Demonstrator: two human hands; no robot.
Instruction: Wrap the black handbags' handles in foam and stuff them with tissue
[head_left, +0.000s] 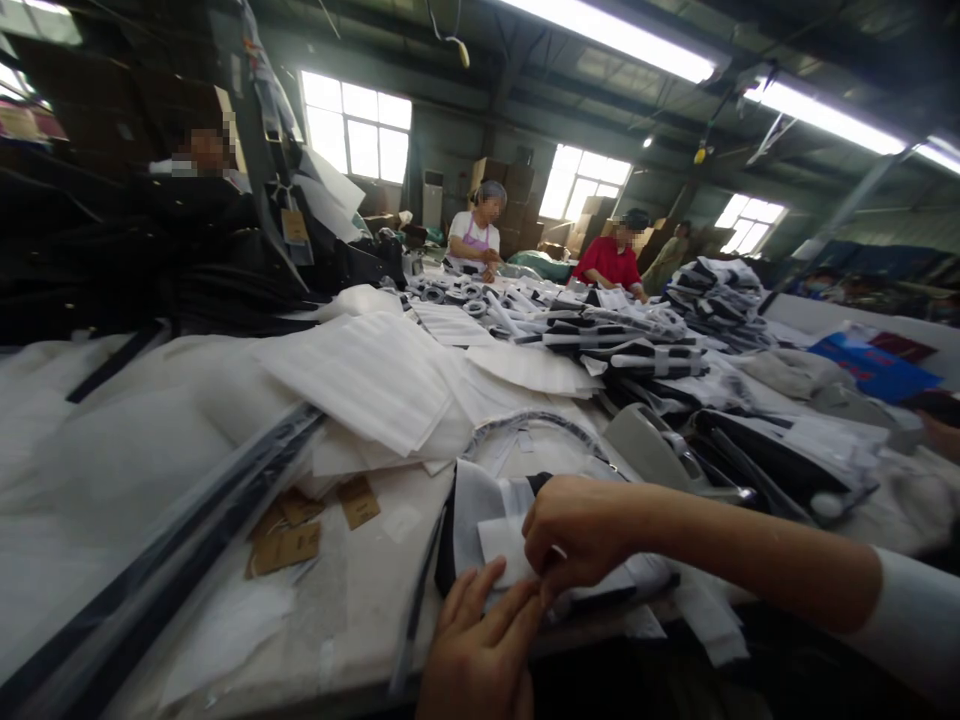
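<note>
In front of me at the table edge lies a black-and-white bag (466, 510), with a plastic-wrapped handle (536, 420) arching from its far side. A small white sheet (496, 538) rests on top of it. My left hand (480, 645) presses on the bag's near side, its fingers stretched out flat. Just right of it, my right hand (577, 530) is closed in a pinch over the white sheet, fingertips meeting near the left fingers. Whatever the right fingers pinch is hidden.
White foam sheets (367, 375) are heaped to the left, beside a long black plastic-wrapped strip (172, 560). Brown cardboard tags (289, 548) lie nearby. Wrapped bag pieces (622, 340) pile up beyond, with a grey tape dispenser (652, 450) at right. Two people (476, 235) stand across the table.
</note>
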